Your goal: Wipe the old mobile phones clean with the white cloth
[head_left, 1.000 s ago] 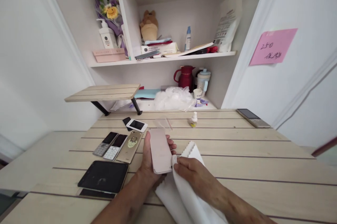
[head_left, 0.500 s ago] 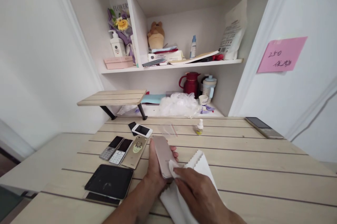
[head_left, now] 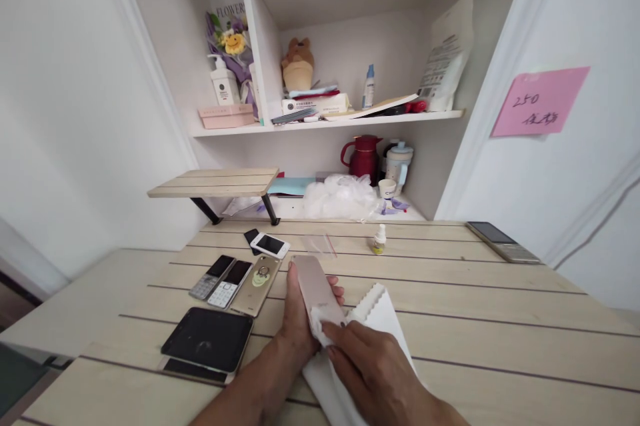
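Note:
My left hand (head_left: 297,319) holds a rose-gold smartphone (head_left: 315,289) upright in its palm, back facing up, with the fingers around its edges. My right hand (head_left: 370,366) pinches a white cloth with a zigzag edge (head_left: 377,326) and presses a fold of it on the lower end of the phone's back. The rest of the cloth hangs down onto the pale wooden table (head_left: 450,296) beneath my hands. The phone's front is hidden against my palm.
Left of my hands lie several phones, including a gold phone with a ring holder (head_left: 255,285) and a black tablet (head_left: 207,341). Ahead stand a small dropper bottle (head_left: 379,240) and a clear film (head_left: 320,246). A silver phone (head_left: 503,242) lies far right. Shelves stand behind the table.
The phone has tilted, with its top now leaning left. The cloth in my right hand has moved from the phone's side onto its lower back. The view has barely shifted.

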Demonstrator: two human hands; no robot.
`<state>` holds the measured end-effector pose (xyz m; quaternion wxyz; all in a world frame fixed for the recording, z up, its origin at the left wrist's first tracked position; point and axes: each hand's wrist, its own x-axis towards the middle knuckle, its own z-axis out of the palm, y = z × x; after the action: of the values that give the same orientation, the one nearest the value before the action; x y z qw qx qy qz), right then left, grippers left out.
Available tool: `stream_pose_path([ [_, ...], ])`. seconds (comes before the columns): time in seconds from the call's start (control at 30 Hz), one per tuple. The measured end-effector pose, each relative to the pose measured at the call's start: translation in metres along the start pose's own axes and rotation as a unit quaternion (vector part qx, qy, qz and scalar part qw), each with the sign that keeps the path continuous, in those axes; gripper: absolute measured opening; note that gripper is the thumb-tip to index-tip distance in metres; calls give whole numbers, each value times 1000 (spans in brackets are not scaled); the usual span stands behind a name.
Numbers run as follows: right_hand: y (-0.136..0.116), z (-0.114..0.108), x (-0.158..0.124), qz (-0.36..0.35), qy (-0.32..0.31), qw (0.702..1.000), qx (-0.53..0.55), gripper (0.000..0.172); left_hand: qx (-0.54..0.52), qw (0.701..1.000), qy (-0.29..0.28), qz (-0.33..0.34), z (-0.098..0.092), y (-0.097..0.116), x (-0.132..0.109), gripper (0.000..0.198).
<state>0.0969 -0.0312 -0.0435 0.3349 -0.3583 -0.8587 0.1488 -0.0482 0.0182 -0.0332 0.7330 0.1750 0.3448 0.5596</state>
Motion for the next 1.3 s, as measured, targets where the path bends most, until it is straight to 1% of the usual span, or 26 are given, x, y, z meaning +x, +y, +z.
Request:
stream_pose_path([
  [0.1, 4, -1, 1, 74, 19, 997, -19, 29, -5, 1000, 11, 13, 2, 2, 1, 73],
  [0.13, 4, -1, 1, 89, 22, 996, -19, 28, -8, 1000, 11, 15, 2, 3, 2, 73],
  [0.17, 5, -1, 1, 88, 20, 996, -15, 28, -9, 1000, 11, 15, 2, 4, 2, 72],
  [0.2, 4, 0, 1, 73, 15, 997, -10, 30, -8, 1000, 11, 14, 2, 5, 3, 72],
  [0.3, 1, 1, 0, -2, -12, 1000, -3, 33, -4, 1000, 8, 1, 1, 5, 3, 71],
  [0.33, 0, 1, 0, -15, -16, 1000, -6, 34, -3, 1000, 7, -2, 0, 4, 3, 71],
  [0.4, 0, 0, 0, 0, -10, 1000, -12, 32, -5, 1000, 7, -3, -1, 4, 4, 70],
  [0.5, 4, -1, 2, 75, 11, 997, -22, 26, -17, 1000, 13, 8, -3, 4, 6, 64],
  [0.57, 6, -1, 2, 98, 20, 995, -26, 25, -26, 999, 18, 15, -4, 5, 8, 59],
  [0.6, 6, -1, 2, 91, 20, 995, -25, 25, -30, 999, 19, 17, -5, 5, 8, 58],
  [0.67, 5, 1, 1, 44, 13, 999, -14, 28, -31, 999, 15, 12, -5, 5, 9, 61],
  [0.73, 5, 4, -1, -14, -2, 1000, -4, 32, -27, 1000, 6, -5, -6, 5, 9, 66],
  [0.8, 5, 5, -2, -52, -5, 999, 1, 34, -20, 999, -8, -31, -6, 4, 8, 70],
  [0.87, 7, 5, 0, -66, 0, 998, 2, 32, -16, 998, -28, -61, -6, 2, 8, 72],
  [0.97, 10, 2, 4, -75, 15, 997, -5, 30, -5, 990, -87, -114, -6, 2, 6, 78],
  [1.03, 11, -1, 6, -85, 21, 996, -14, 29, 5, 984, -117, -137, -6, 2, 5, 82],
  [1.1, 12, -2, 7, -82, 22, 996, -21, 28, 9, 982, -121, -145, -5, 4, 4, 81],
  [1.17, 15, -4, 7, -64, 32, 997, -31, 29, 4, 981, -119, -152, -2, 6, 2, 75],
  [1.23, 20, -7, 8, -36, 55, 997, -49, 31, -16, 979, -133, -157, 2, 8, -1, 66],
  [1.3, 27, -10, 9, -2, 80, 994, -74, 31, -43, 975, -150, -156, 8, 9, -4, 52],
])
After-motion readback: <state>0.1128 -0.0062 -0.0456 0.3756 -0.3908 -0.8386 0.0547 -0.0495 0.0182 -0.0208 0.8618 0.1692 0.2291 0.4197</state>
